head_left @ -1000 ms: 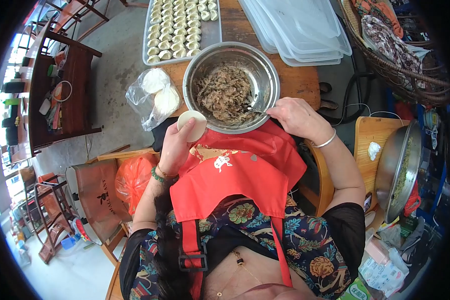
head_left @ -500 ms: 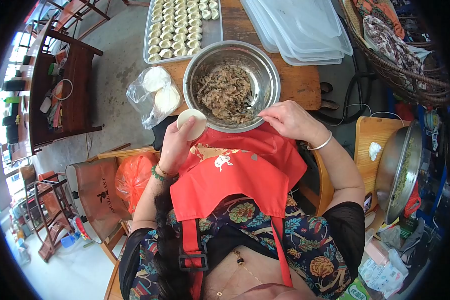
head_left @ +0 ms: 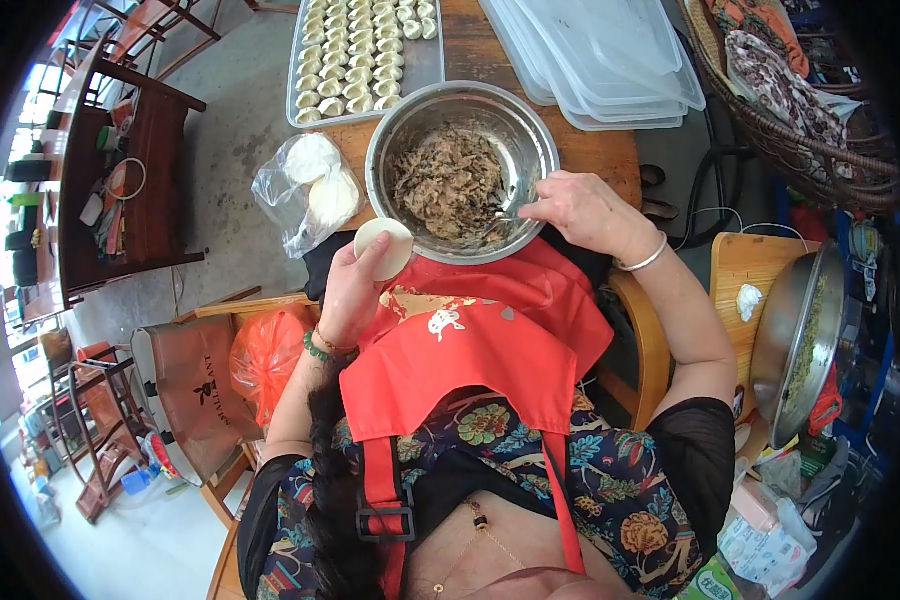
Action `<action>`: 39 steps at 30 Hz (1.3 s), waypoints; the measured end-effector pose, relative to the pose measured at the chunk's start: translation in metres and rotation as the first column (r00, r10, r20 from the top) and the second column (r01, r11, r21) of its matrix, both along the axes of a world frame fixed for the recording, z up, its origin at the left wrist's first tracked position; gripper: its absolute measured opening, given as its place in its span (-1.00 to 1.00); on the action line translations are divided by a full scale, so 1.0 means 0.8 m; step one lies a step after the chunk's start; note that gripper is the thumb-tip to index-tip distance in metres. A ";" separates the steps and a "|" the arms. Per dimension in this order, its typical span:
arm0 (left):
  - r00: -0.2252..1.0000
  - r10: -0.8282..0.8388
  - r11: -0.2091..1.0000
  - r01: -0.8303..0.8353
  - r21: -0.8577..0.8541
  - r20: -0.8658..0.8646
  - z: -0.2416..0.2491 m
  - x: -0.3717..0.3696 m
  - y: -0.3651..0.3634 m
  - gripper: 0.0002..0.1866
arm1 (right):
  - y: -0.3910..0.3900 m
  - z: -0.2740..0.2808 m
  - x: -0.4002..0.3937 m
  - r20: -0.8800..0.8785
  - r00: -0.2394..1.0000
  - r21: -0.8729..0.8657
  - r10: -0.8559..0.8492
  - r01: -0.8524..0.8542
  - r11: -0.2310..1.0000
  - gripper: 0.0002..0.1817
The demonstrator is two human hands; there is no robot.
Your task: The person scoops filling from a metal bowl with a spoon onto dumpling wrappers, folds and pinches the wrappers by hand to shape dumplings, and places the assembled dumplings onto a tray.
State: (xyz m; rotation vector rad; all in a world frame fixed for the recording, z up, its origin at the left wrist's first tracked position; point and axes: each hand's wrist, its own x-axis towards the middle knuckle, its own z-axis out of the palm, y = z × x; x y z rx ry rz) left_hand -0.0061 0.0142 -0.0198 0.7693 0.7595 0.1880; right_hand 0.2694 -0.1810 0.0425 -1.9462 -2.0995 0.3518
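Observation:
My left hand is closed on a stack of round white dumpling wrappers, held just off the near left rim of the bowl. Between the fingers of my right hand is the handle of a spoon; its tip reaches into the brown minced filling. The filling lies in a wide steel bowl on the wooden table. A clear plastic bag with more white wrappers lies left of the bowl.
Behind the bowl, a clear tray carries rows of folded dumplings. Stacked plastic lids or trays stand at the back right. A wicker basket and a large tilted steel basin are on the right.
My right hand has moved up and slightly right along the bowl's rim, and the spoon has shifted with it in the filling. My left hand and the wrappers are about where they were.

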 end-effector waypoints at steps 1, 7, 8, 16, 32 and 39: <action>1.000 -0.002 1.000 0.002 -0.006 -0.001 0.000 0.000 0.000 -0.67 | -0.001 0.005 -0.001 -0.035 0.999 -0.023 -0.023 0.022 0.999 -0.85; 1.000 0.004 1.000 -0.004 0.010 0.002 -0.002 -0.001 0.000 -0.67 | -0.008 0.020 -0.005 -0.110 0.990 -0.140 -0.083 0.067 0.988 -0.89; 1.000 0.004 1.000 -0.004 0.010 0.002 -0.002 -0.001 0.000 -0.67 | -0.010 0.021 -0.006 -0.140 0.986 -0.142 -0.094 0.074 0.987 -0.88; 1.000 0.024 1.000 -0.024 0.004 -0.013 0.002 0.000 0.000 -0.69 | -0.017 0.029 -0.018 -0.249 0.955 -0.207 -0.159 0.108 0.972 -0.83; 1.000 0.020 0.998 -0.020 0.061 -0.003 0.013 -0.003 0.005 -0.70 | -0.006 -0.015 -0.016 -0.698 0.157 -0.693 -0.699 0.099 0.714 -0.76; 0.986 0.005 0.872 0.079 0.484 -0.169 0.019 -0.019 0.029 -0.66 | 0.007 -0.015 -0.012 -0.751 -0.220 -0.649 -0.623 0.069 0.758 -0.74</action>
